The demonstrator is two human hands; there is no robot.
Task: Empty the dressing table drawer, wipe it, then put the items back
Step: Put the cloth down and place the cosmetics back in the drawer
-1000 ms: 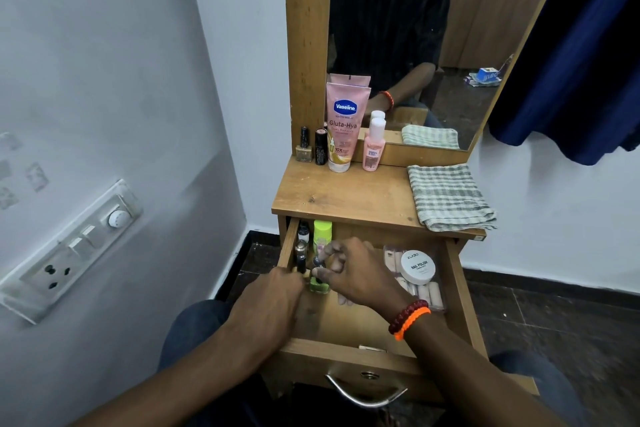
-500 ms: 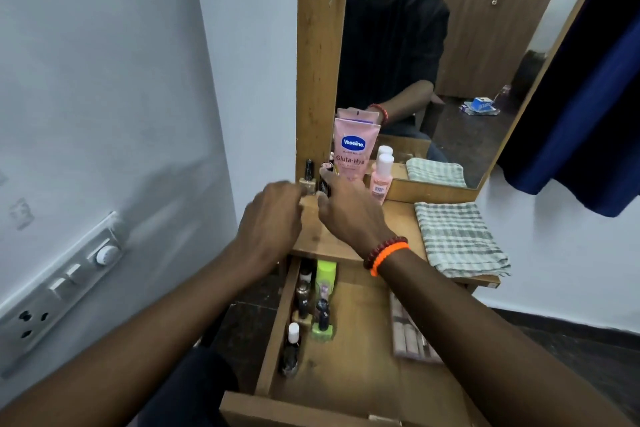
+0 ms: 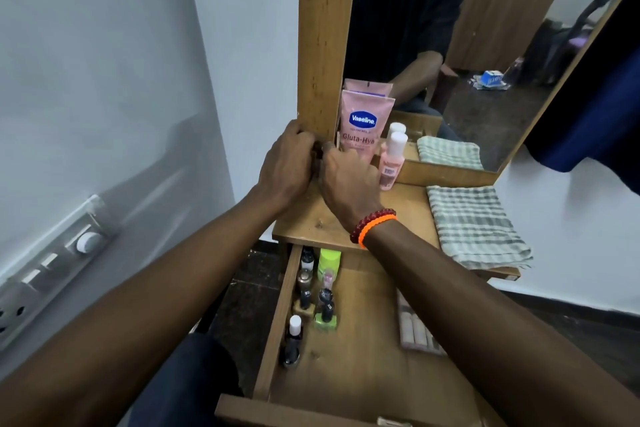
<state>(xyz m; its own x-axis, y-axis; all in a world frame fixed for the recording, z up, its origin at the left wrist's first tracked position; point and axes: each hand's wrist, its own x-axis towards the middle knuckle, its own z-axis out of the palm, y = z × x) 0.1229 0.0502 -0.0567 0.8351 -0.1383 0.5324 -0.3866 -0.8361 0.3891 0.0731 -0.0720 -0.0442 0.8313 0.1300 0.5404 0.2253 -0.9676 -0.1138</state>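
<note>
Drawer [image 3: 349, 350] stands pulled out below the surface [image 3: 346, 218], open toward the camera. Count inside: along the left wall, three small dark bottles in a row, the nearest with a white cap [image 3: 294, 325]; beside them one lime-green bottle [image 3: 329, 262] and one dark-capped bottle on a green base [image 3: 325, 312]; one flat pack of pale sticks [image 3: 415, 333] on the right, partly under the right forearm. Much of the drawer floor is bare wood.

On the surface: one pink Vaseline tube [image 3: 363, 128] upright against the mirror [image 3: 450, 45], one small pink bottle [image 3: 393, 163] with a white cap just right of it, one folded checked cloth [image 3: 474, 222] at the right edge.

Change from one second ago: both hands were then down in the drawer among the bottles; they are now up at the back left corner of the surface, and the round white jar seen then in the drawer is not visible.

Left hand [image 3: 287, 166] and right hand [image 3: 349, 180] are side by side, nearly touching, fingers curled at the foot of the mirror post [image 3: 325, 45], just left of the tube. Something small and dark shows between them; whether either hand holds it cannot be told. The drawer lies below and nearer than both hands, under the forearms. The right wrist wears two bands [image 3: 372, 225], one red beaded, one orange.
</note>
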